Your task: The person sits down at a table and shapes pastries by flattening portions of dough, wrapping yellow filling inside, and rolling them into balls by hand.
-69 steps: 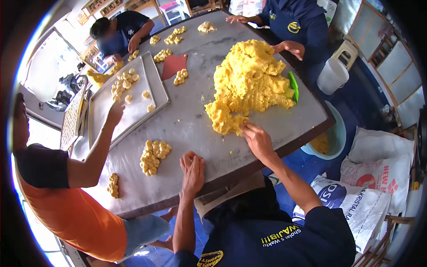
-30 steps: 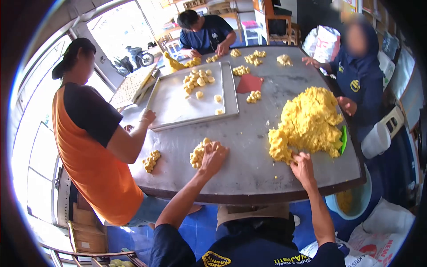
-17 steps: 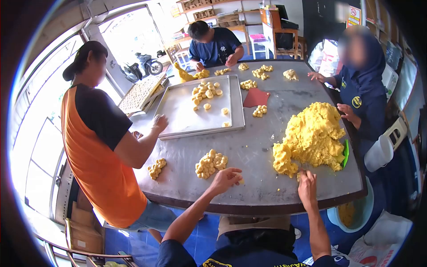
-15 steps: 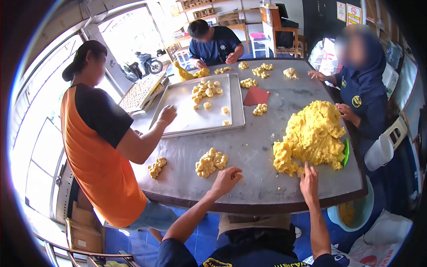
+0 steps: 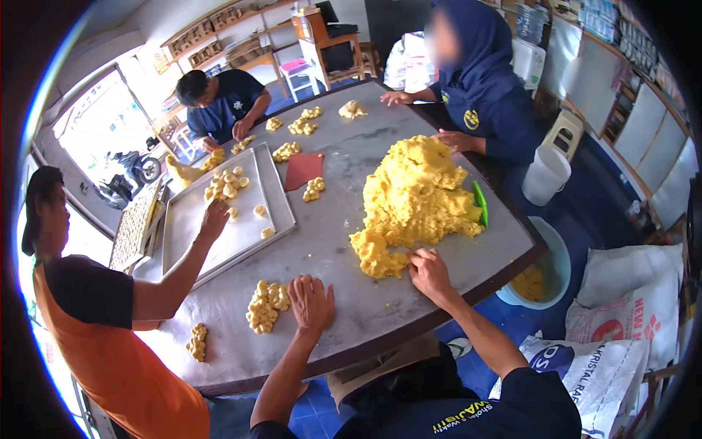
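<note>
A large mound of crumbly yellow dough [image 5: 413, 194] sits on the metal-topped table [image 5: 351, 307], with a smaller lump [image 5: 376, 256] at its near left. At that lump's near edge is my right hand [image 5: 430, 274], its fingers curled in and closed on the dough. My left hand [image 5: 312, 301] is palm down with fingers stretched out and thumb apart. It lies just right of a pile of small dough pieces [image 5: 266, 307]; whether its fingertips touch them I cannot tell. Further left lies a smaller dough pile [image 5: 197, 342].
A green scraper [image 5: 480, 203] leans by the mound. Across the table are a baking tray [image 5: 245, 245] with dough balls, a red sheet [image 5: 302, 170] and more dough piles. Three people stand around the table. A blue tub [image 5: 559, 267] and sacks [image 5: 621, 300] are at the right.
The view has swung to the right. My left hand has moved over to the dough pile, and its fingers have straightened from a pinch on a small piece. My right hand stays at the dough.
</note>
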`<action>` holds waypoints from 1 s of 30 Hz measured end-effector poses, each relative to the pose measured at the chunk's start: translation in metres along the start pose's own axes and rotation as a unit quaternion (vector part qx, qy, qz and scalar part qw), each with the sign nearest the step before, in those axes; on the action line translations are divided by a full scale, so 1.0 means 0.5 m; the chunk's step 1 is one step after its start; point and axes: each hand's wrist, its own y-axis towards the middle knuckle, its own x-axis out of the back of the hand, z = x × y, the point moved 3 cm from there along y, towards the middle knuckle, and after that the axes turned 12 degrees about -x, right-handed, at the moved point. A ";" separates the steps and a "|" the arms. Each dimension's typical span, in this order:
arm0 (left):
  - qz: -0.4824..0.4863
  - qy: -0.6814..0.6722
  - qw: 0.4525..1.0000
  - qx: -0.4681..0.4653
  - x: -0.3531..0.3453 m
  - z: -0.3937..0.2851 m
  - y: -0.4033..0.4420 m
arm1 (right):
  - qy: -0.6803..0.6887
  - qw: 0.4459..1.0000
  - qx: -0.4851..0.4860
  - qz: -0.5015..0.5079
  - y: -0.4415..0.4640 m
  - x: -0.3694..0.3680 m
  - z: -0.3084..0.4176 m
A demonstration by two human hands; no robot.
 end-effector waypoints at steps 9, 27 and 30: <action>-0.018 -0.012 0.999 0.032 -0.036 0.038 -0.013 | -0.167 0.985 -0.007 -0.043 -0.033 0.003 -0.002; 0.088 -0.116 0.958 0.246 0.051 -0.045 -0.126 | -0.069 0.995 -0.061 0.024 -0.075 0.049 -0.005; -0.010 -0.225 0.933 0.279 0.047 -0.049 -0.143 | -0.070 0.997 -0.031 0.015 -0.119 0.057 0.041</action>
